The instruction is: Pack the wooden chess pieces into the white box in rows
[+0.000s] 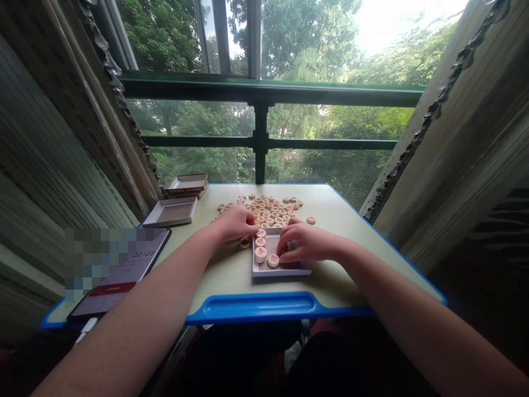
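A shallow white box (281, 272) sits on the table in front of me. Along its left side is a column of round Chinese chess pieces with red characters, among them a lower-left piece (260, 254). Another chess piece (273, 260) lies at the near side. My left hand (235, 223) is at the box's far left corner, fingers curled in a pinch beside the top piece (261, 233); what is between them is hidden. My right hand (305, 240) reaches over the box's right side, fingers bent and apart, one fingertip against the near piece's right edge.
Many loose chess pieces (268, 207) spread behind the box, one stray piece (311, 219) to the right. At left stand an open box lid (171, 212), stacked trays (187, 184) and a tablet (124, 275) with a cable. The table has a blue edge (260, 306).
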Available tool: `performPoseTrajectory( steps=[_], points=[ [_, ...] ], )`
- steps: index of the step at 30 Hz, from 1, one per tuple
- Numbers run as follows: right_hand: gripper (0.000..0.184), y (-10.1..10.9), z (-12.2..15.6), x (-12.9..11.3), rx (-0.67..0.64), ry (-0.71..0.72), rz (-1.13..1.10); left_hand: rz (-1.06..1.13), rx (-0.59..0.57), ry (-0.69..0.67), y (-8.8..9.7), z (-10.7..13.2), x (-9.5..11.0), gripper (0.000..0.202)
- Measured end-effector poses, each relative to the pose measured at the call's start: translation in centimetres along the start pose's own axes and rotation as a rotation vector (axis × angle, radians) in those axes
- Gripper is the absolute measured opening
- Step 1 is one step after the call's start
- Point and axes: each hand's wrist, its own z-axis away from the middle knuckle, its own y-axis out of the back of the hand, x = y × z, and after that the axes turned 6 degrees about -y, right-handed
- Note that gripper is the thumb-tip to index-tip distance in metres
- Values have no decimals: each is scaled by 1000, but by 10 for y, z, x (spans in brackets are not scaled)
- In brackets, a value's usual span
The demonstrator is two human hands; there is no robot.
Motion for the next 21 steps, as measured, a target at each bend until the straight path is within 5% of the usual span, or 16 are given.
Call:
performPoseTrajectory(
  steps=[21],
  points=[
    [10,-14,-7,-6,17,208,-22,13,-15,-40,1,0,-2,19]
  ],
)
